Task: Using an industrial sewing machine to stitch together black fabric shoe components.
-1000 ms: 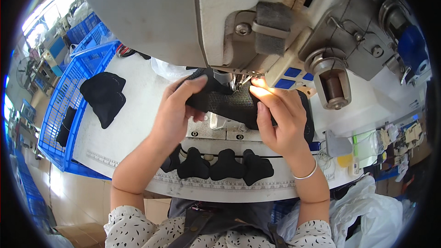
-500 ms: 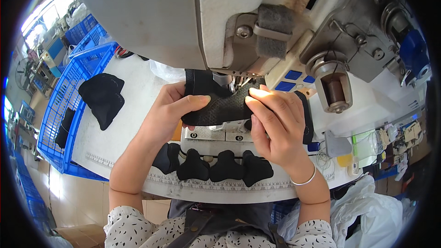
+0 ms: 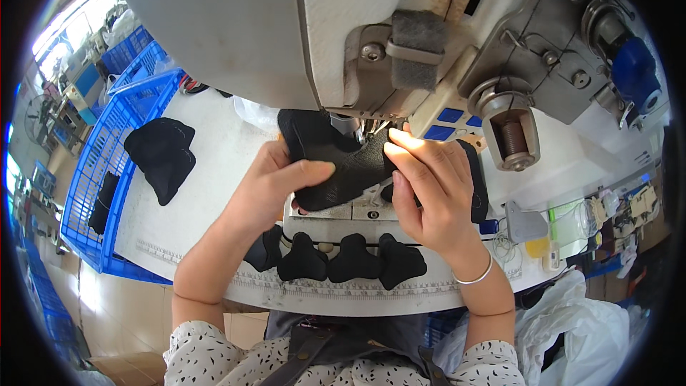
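A black fabric piece [image 3: 332, 171] lies under the presser foot [image 3: 368, 129] of a large sewing machine [image 3: 214, 21]. Gripping its left part is my left hand [image 3: 275, 179], thumb on top and fingers beneath. My right hand [image 3: 432, 179] pinches the right edge close to the needle area, under the lamp's bright spot. Several small curved black pieces [image 3: 354, 257] lie in a row on the table in front of the machine bed. Another black piece [image 3: 477, 182] shows behind my right hand, partly hidden.
A stack of black fabric pieces [image 3: 161, 157] rests on the white table [image 3: 221, 129] at left, beside a blue plastic basket [image 3: 107, 243]. A thread tension unit [image 3: 511, 132] juts out at right. A ruler strip [image 3: 343, 290] follows the front edge. White plastic bags [image 3: 572, 322] sit low at right.
The fabric has turned, its left end swinging toward me and the front edge lower now. My left hand has shifted slightly with it; my right hand stays near the needle.
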A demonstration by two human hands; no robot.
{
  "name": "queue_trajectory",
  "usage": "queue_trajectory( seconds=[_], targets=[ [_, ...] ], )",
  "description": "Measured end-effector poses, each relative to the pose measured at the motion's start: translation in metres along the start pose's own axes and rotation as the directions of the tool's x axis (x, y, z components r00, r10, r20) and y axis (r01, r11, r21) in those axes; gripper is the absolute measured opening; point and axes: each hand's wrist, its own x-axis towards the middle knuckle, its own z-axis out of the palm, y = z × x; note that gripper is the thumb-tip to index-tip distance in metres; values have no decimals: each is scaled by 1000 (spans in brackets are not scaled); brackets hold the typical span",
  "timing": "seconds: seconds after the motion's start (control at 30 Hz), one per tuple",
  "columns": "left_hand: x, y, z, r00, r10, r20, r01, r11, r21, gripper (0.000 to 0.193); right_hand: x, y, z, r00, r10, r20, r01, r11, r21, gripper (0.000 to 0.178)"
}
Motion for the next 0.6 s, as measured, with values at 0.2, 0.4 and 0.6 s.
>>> queue_trajectory(
  seconds=[0.2, 0.4, 0.6],
  targets=[
    [1, 4, -1, 998, -36, 56, 38, 999, -21, 22, 2, -7, -2, 1000, -16, 9, 16, 1000, 9, 27],
    [4, 3, -1, 998, -26, 54, 30, 997, -72, 28, 1, -8, 0, 1000, 11, 25, -11, 1000, -12, 27],
    [4, -1, 3, 998, -50, -38, 48, 997, -53, 20, -1, -2, 2, 999, 21, 25, -21, 1000, 1, 25]
  ],
)
